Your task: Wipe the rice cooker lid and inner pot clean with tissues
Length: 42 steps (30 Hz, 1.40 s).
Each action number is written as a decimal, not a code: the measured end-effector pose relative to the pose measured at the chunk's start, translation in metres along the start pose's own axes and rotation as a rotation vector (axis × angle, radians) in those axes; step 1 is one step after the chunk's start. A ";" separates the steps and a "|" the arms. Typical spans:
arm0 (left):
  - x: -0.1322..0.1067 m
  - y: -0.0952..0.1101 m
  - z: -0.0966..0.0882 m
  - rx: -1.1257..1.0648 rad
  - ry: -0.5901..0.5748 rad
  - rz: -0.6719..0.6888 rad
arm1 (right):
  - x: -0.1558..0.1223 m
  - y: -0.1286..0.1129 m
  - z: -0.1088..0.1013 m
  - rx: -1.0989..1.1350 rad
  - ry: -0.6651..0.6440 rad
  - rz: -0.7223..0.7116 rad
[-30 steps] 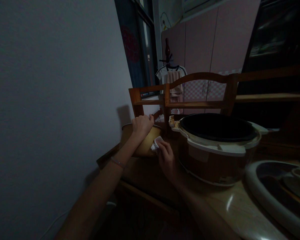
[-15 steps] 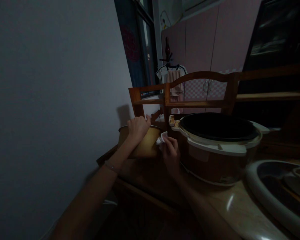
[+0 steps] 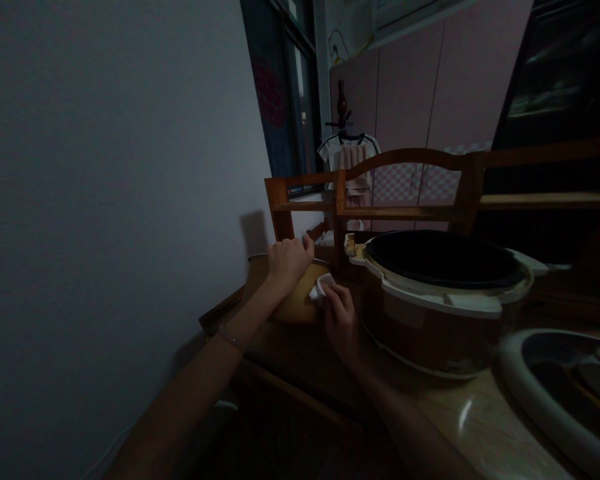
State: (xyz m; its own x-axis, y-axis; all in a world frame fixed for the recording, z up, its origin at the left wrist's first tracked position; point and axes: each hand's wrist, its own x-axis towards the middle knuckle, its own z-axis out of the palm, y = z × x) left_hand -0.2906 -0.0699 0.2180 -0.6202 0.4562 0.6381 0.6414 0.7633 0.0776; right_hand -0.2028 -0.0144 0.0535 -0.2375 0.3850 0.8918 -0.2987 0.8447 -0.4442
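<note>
A gold-coloured pot (image 3: 304,297) stands at the left end of the table, close to the wall. My left hand (image 3: 290,261) is closed over its near rim, the fingers mostly hidden inside. Between the fingertips of my right hand (image 3: 341,317) is a crumpled white tissue (image 3: 321,286), against the pot's outer side or just beside it. Just right of that hand stands a large brown and white rice cooker body (image 3: 437,327), lidless, its inside black.
A round lid with a pale rim (image 3: 517,373) lies on the table (image 3: 473,417) at the right. Behind the cooker runs a wooden shelf frame (image 3: 405,212). The grey wall (image 3: 155,167) rises close on the left. Clothes hang farther back near pink cabinets (image 3: 405,100).
The tissue in my right hand has moved slightly down and left along the pot's side. My left hand keeps its hold on the rim. The whole view has shifted a little.
</note>
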 end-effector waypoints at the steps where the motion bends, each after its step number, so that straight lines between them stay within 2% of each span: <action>1: 0.001 0.001 0.000 -0.001 -0.005 0.000 | -0.002 0.000 0.001 -0.017 -0.011 -0.041; 4: 0.005 0.003 0.000 -0.008 -0.016 0.000 | -0.007 -0.001 0.002 -0.090 -0.051 -0.233; 6: 0.008 0.004 0.000 -0.010 -0.024 0.000 | -0.010 -0.004 0.002 -0.115 -0.125 -0.369; 8: 0.010 0.006 0.000 -0.011 -0.034 0.002 | -0.010 -0.009 0.000 -0.108 -0.200 -0.434; 9: 0.010 0.007 0.000 -0.011 -0.039 0.005 | -0.009 -0.011 -0.001 -0.091 -0.199 -0.420; 13: 0.006 0.007 0.000 -0.012 -0.034 0.028 | 0.002 -0.015 -0.005 -0.040 0.002 -0.196; 17: 0.000 0.005 -0.001 -0.002 -0.020 0.036 | 0.016 -0.003 -0.010 -0.018 0.151 0.098; 19: -0.002 0.005 -0.002 -0.001 -0.022 0.035 | 0.018 0.006 -0.010 -0.006 0.170 0.224; 21: -0.004 0.007 -0.003 0.001 -0.022 0.034 | 0.017 0.014 -0.008 0.001 0.154 0.291; 25: -0.007 0.011 -0.004 -0.003 -0.031 0.036 | 0.011 0.014 -0.005 0.020 0.123 0.327; 27: -0.007 0.012 -0.004 -0.012 -0.033 0.042 | 0.009 0.006 -0.004 0.029 0.104 0.273; 31: -0.005 0.013 -0.002 -0.025 -0.027 0.051 | 0.003 -0.006 0.000 -0.005 0.055 0.056; 38: -0.001 0.011 0.000 -0.017 -0.012 0.038 | -0.010 -0.003 0.004 -0.155 -0.057 -0.281; 42: 0.002 0.011 -0.001 0.007 -0.018 0.021 | -0.012 -0.008 0.005 -0.140 -0.105 -0.390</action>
State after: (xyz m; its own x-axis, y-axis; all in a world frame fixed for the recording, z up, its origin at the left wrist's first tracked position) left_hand -0.2841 -0.0613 0.2209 -0.6148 0.4802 0.6256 0.6513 0.7565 0.0593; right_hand -0.2020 -0.0275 0.0459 -0.2267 -0.0071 0.9739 -0.2586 0.9645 -0.0532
